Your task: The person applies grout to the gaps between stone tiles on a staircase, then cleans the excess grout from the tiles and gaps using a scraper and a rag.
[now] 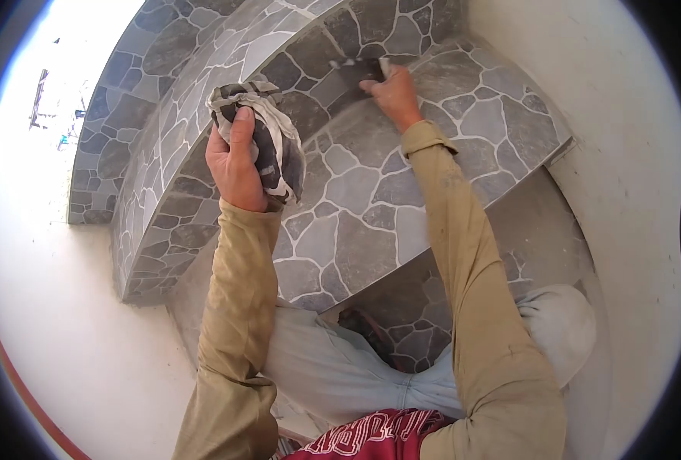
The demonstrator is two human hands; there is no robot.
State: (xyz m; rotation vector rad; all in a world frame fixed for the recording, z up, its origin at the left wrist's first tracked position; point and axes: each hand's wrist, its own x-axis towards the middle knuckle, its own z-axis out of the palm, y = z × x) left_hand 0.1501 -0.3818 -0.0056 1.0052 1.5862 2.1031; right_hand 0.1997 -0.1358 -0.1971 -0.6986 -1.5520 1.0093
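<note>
My left hand [237,165] is closed around a crumpled white-and-dark-grey rag [268,146], its thumb pressed on top and loose folds hanging to the right. Farther ahead, my right hand [394,96] grips a dark flat scraper-like piece [360,73], smeared by motion, with a pale edge beside the fingers. That piece overlaps the stone-patterned riser [294,65] close to where it meets the step tread [363,245]. White joint lines run between the grey stone shapes on both surfaces.
Higher curved steps [156,57] rise at the upper left. A pale wall [609,138] borders the stairs on the right, and another light wall [57,322] stands at lower left. Below the tread edge lies a lower patterned step [409,307], beside my bent legs [340,368].
</note>
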